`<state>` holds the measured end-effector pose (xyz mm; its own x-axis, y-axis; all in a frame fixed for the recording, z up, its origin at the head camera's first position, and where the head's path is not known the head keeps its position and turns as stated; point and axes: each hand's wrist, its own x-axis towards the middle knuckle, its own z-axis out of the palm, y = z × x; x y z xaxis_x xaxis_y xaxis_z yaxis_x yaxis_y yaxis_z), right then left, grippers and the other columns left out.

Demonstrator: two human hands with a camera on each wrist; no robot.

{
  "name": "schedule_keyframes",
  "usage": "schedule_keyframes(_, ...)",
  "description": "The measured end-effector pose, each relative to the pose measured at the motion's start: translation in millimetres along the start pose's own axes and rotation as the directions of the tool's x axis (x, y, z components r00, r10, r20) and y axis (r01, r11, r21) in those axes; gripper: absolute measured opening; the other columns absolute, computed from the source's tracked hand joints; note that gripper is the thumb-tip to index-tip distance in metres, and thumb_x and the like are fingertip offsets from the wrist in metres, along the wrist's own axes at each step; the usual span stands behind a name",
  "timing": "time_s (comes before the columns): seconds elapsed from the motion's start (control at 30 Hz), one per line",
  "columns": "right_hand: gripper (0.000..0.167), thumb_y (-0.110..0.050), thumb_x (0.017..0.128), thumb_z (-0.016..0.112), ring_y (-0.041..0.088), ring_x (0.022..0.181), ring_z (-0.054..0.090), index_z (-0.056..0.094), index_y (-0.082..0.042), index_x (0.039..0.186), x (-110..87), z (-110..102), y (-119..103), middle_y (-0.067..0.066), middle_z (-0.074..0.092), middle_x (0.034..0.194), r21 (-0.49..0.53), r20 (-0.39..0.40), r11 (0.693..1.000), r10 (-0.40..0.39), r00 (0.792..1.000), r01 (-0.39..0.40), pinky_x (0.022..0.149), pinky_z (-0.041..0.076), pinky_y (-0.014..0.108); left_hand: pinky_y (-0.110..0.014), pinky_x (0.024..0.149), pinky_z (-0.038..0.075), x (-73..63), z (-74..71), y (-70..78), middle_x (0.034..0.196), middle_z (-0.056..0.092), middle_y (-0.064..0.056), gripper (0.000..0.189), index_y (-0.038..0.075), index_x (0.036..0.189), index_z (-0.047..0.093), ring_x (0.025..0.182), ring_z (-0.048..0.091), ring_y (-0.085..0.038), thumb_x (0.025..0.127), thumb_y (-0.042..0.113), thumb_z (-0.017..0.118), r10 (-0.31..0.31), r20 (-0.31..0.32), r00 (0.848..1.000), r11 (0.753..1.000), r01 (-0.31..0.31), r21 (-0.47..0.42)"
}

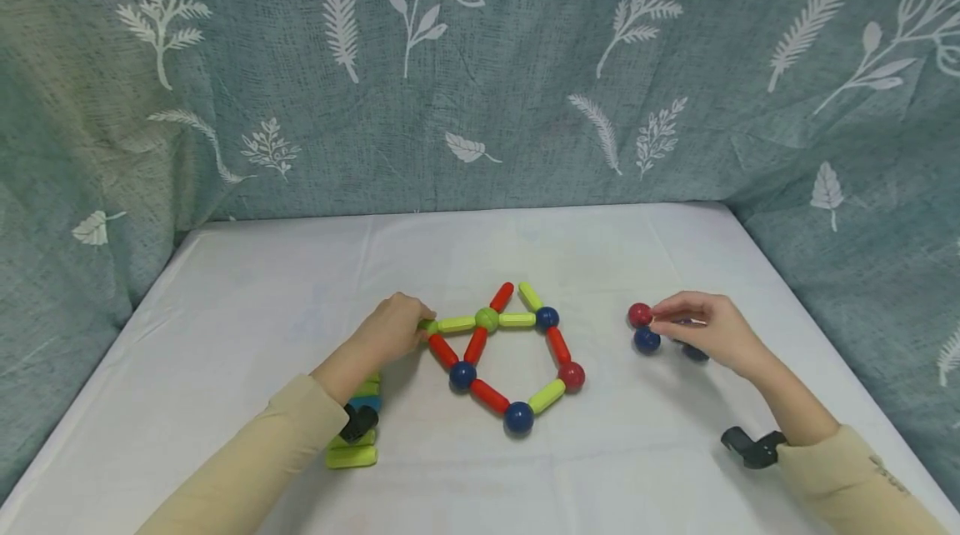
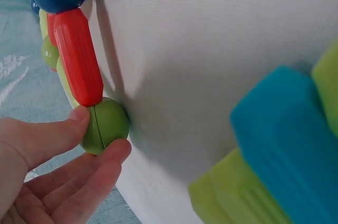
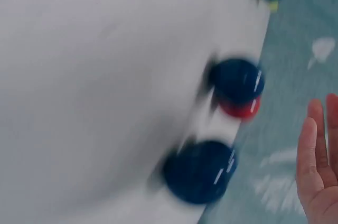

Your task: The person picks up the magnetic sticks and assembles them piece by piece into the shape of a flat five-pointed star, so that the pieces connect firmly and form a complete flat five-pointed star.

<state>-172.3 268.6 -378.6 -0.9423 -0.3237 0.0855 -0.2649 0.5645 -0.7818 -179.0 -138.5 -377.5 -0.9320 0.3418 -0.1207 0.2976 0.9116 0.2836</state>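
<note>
My left hand (image 1: pixel 392 325) pinches a green ball (image 2: pixel 108 123) at the left corner of a frame of rods and balls, thumb on one side and fingertips on the other. From that ball run a red rod (image 2: pixel 79 57) to a dark blue ball (image 1: pixel 462 375) and a yellow-green rod (image 1: pixel 456 324) to another green ball (image 1: pixel 487 318). On the right, my right hand (image 1: pixel 708 327) hovers over loose balls with its fingers extended and nothing between them. Closest to its fingertips in the head view are a red ball (image 1: pixel 640 315) and a dark blue ball (image 1: pixel 647 341).
Under the left forearm lies a row of yellow-green rods (image 1: pixel 351 457) with a blue rod (image 1: pixel 365 402) among them. Another dark blue ball (image 1: pixel 695 352) sits below the right hand. A patterned curtain (image 1: pixel 480 102) hangs behind the white table (image 1: pixel 225 310).
</note>
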Motion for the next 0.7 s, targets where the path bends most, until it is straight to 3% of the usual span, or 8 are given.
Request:
schedule_keyframes(0.13, 0.032, -0.023, 0.084, 0.068, -0.009, 0.088, 0.053, 0.064, 0.0, 0.106, -10.5, -16.8, 17.8, 0.015, 0.064, 0.103, -0.074, -0.077, 0.995, 0.065, 0.995, -0.071, 0.076, 0.046, 0.016, -0.037, 0.083, 0.048, -0.3, 0.0, 0.0, 0.104, 0.065, -0.016, 0.026, -0.003, 0.105, 0.067, 0.097, 0.059, -0.028, 0.08, 0.001, 0.068, -0.005, 0.003, 1.0, 1.0, 0.005, 0.003)
schedule_keyframes(0.2, 0.035, -0.026, 0.083, 0.068, -0.011, 0.087, 0.051, 0.063, 0.001, 0.107, -15.7, -21.7, 25.8, 0.015, 0.064, 0.104, -0.102, -0.101, 0.988, 0.108, 0.989, -0.118, 0.078, 0.048, 0.023, -0.037, 0.083, 0.048, -0.5, 0.5, -0.3, 0.104, 0.065, -0.015, 0.026, -0.004, 0.105, 0.067, 0.097, 0.059, -0.028, 0.08, 0.001, 0.068, -0.008, 0.007, 1.0, 1.0, 0.008, 0.003)
schedule_keyframes(0.3, 0.04, -0.029, 0.082, 0.069, -0.002, 0.088, 0.056, 0.063, 0.001, 0.107, -21.2, -25.4, 36.2, 0.015, 0.065, 0.102, -0.126, -0.131, 0.972, 0.184, 0.974, -0.201, 0.078, 0.049, 0.034, -0.037, 0.083, 0.048, -0.2, 1.3, -0.1, 0.103, 0.065, -0.015, 0.026, -0.004, 0.105, 0.067, 0.097, 0.059, -0.027, 0.08, 0.001, 0.068, -0.011, 0.009, 1.0, 1.0, 0.011, -0.001)
schedule_keyframes(0.47, 0.055, -0.036, 0.079, 0.07, 0.033, 0.097, 0.06, 0.058, 0.005, 0.113, -25.3, -28.1, 45.6, 0.022, 0.062, 0.107, -0.099, -0.05, 0.942, 0.317, 0.947, -0.321, 0.08, 0.047, 0.046, -0.037, 0.084, 0.048, 0.7, 1.0, 2.3, 0.104, 0.065, -0.015, 0.026, -0.004, 0.105, 0.067, 0.096, 0.059, -0.026, 0.08, 0.002, 0.068, -0.02, 0.012, 1.0, 1.0, 0.02, 0.003)
schedule_keyframes(0.7, 0.058, -0.03, 0.077, 0.073, 0.03, 0.092, 0.059, 0.054, 0.009, 0.116, -24.6, -26.6, 50.2, 0.028, 0.054, 0.114, -0.069, 0.037, 0.92, 0.388, 0.921, -0.385, 0.071, 0.05, 0.032, -0.037, 0.084, 0.048, 1.4, 0.7, 2.5, 0.104, 0.065, -0.015, 0.026, -0.003, 0.105, 0.067, 0.097, 0.059, -0.027, 0.08, 0.002, 0.068, -0.02, 0.014, 1.0, 1.0, 0.02, 0.023)
